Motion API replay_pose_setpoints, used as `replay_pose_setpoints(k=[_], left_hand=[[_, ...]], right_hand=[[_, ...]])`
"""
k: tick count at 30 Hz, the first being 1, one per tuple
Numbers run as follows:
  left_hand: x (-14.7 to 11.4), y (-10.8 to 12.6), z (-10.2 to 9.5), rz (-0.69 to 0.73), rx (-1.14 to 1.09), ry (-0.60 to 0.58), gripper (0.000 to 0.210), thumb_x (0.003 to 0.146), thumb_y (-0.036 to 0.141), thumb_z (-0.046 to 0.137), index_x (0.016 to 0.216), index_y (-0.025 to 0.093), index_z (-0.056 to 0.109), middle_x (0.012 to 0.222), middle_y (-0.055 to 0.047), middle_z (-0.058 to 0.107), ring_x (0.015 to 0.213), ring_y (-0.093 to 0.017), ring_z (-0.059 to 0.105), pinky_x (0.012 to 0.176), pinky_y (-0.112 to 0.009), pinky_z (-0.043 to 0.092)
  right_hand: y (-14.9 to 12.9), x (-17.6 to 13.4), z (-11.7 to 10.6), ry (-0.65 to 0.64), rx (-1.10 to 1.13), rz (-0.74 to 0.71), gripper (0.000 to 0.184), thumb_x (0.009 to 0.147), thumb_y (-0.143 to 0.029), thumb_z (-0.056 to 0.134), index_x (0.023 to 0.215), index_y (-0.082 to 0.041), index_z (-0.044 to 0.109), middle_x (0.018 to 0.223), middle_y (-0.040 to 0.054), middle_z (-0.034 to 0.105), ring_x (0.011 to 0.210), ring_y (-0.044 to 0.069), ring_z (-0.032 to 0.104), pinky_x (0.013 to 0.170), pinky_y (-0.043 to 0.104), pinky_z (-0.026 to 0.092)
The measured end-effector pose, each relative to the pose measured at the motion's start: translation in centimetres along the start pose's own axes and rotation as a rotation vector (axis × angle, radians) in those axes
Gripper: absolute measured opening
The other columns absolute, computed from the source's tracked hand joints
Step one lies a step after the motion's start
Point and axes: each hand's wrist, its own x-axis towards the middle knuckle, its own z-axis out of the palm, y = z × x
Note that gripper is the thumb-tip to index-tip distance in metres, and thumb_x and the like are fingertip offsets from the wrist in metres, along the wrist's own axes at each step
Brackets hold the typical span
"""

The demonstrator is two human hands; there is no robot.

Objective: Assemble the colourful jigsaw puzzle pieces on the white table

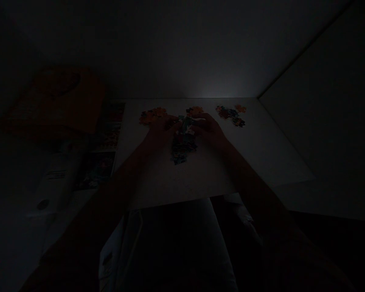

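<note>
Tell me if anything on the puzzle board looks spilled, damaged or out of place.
Nothing stands out, though the picture is very dark. Both the left hand and right hand rest on the central puzzle cluster on the white board. Small separate clusters lie flat near the far edge. Damage is impossible to judge.

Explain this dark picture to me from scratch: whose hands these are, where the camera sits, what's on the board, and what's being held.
There is one view, from a camera worn on a person's head, looking forward and down, so both arms reach in from the bottom. The picture is very dark. The left hand and right hand meet over a joined cluster of jigsaw pieces on a pale board. Their fingers rest on its top edge; whether they pinch a single piece is too dark to tell. Smaller groups of pieces lie farther back: an orange group on the left and a mixed group on the right. Left of the board lie a printed picture sheet and an orange box.
</note>
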Motion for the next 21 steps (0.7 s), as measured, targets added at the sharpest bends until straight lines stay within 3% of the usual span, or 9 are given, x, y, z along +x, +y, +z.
replay_pose_setpoints(k=[3,5,13,21], left_hand=[[0.3,-0.1,-0.1,-0.027,-0.005,0.034,0.020,0.106,0.035,0.084,0.112,0.018,0.075,0.091,-0.003,0.076,0.076,-0.014,0.072,0.074,-0.024,0.060],[0.5,-0.1,-0.3,-0.043,-0.005,0.093,0.020,0.106,0.034,0.084,0.112,0.018,0.074,0.090,-0.003,0.075,0.073,-0.013,0.072,0.072,-0.023,0.060],[1.2,0.0,-1.4,-0.100,-0.057,0.302,0.020,0.109,0.035,0.083,0.113,0.020,0.071,0.096,-0.005,0.078,0.077,-0.014,0.074,0.072,-0.023,0.062],[1.3,-0.7,-1.3,-0.092,-0.054,0.327,0.030,0.109,0.048,0.084,0.114,0.021,0.069,0.096,-0.006,0.079,0.085,-0.019,0.080,0.077,-0.029,0.065]], right_hand=[[0.5,0.5,-0.4,0.035,-0.030,0.021,0.050,0.088,-0.071,0.095,0.098,-0.028,0.072,0.090,0.0023,0.077,0.081,0.021,0.069,0.072,0.035,0.061],[0.3,0.6,-0.7,0.030,-0.053,0.029,0.049,0.089,-0.071,0.092,0.092,-0.027,0.073,0.085,0.0019,0.076,0.076,0.019,0.065,0.071,0.034,0.058],[-0.7,0.6,-1.1,0.035,-0.001,-0.009,0.056,0.094,-0.083,0.086,0.096,-0.027,0.079,0.096,0.0044,0.084,0.070,0.016,0.060,0.071,0.034,0.058],[-0.1,0.7,-1.1,0.017,0.077,-0.051,0.061,0.088,-0.082,0.092,0.119,-0.030,0.084,0.089,-0.0005,0.083,0.067,0.015,0.060,0.067,0.033,0.057]])
